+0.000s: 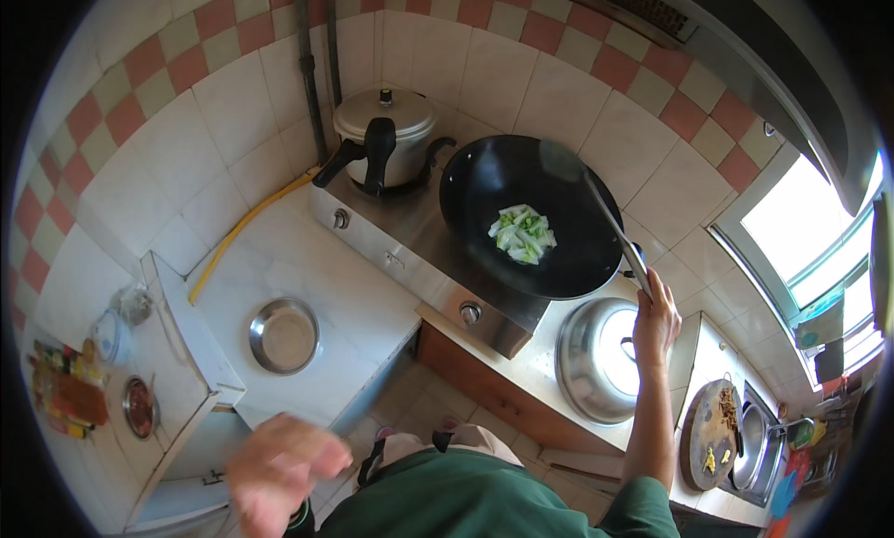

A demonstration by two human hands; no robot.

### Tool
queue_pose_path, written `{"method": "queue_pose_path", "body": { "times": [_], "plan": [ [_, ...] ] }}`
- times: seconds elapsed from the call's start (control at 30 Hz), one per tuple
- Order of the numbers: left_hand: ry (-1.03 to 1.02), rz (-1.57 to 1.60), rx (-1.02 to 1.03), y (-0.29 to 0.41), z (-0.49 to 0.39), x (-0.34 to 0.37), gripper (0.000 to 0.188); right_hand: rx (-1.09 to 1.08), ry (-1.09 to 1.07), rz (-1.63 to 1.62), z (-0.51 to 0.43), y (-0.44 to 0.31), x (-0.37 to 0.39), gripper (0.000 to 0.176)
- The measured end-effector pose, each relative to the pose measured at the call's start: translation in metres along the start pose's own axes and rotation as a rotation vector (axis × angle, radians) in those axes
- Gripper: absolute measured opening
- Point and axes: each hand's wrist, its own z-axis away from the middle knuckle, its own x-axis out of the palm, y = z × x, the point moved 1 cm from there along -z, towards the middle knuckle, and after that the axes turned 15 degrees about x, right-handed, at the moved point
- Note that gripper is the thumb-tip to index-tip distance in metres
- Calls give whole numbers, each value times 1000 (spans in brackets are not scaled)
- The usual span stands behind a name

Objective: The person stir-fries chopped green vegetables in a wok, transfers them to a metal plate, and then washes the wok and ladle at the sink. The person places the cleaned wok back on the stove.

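My right hand (pixel 655 321) grips the long metal handle of a wok spatula (pixel 614 223). Its broad blade lies against the far inner wall of a black wok (pixel 475 251) on the gas stove. Chopped pale-green leafy vegetable, likely cabbage (pixel 522 234), sits in a small heap at the wok's bottom, apart from the blade. Raised close to the camera, my left hand (pixel 283 468) is blurred, and its finger positions are unclear. Nothing shows in it. Beyond it, an empty-looking steel bowl (pixel 284 337) stands on the white counter (pixel 356 286).
A pressure cooker (pixel 387 136) occupies the stove's left burner. Right of the stove rests a large domed metal lid (pixel 597 370). A round chopping board (pixel 705 433) with food scraps lies by the sink (pixel 768 461). At left are a bowl of dark-red food (pixel 140 407) and seasoning containers (pixel 66 391).
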Motion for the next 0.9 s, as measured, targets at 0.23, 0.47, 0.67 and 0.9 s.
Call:
{"method": "queue_pose_path", "body": {
  "times": [0.23, 0.47, 0.67, 0.9],
  "plan": [
    [243, 82, -764, -74, 104, -19, 33, 253, -439, -231, 19, 29, 16, 22],
    [130, 82, -1013, -101, 147, -9, 18, 40, -296, 42, 19, 5, 24, 23],
    [36, 75, -958, -102, 152, 0, 18, 18, -291, 20, 34, -7, 26, 29],
    [43, 23, -972, -97, 151, -3, 18, -60, -217, 127, 27, -4, 32, 29]
  ]
}}
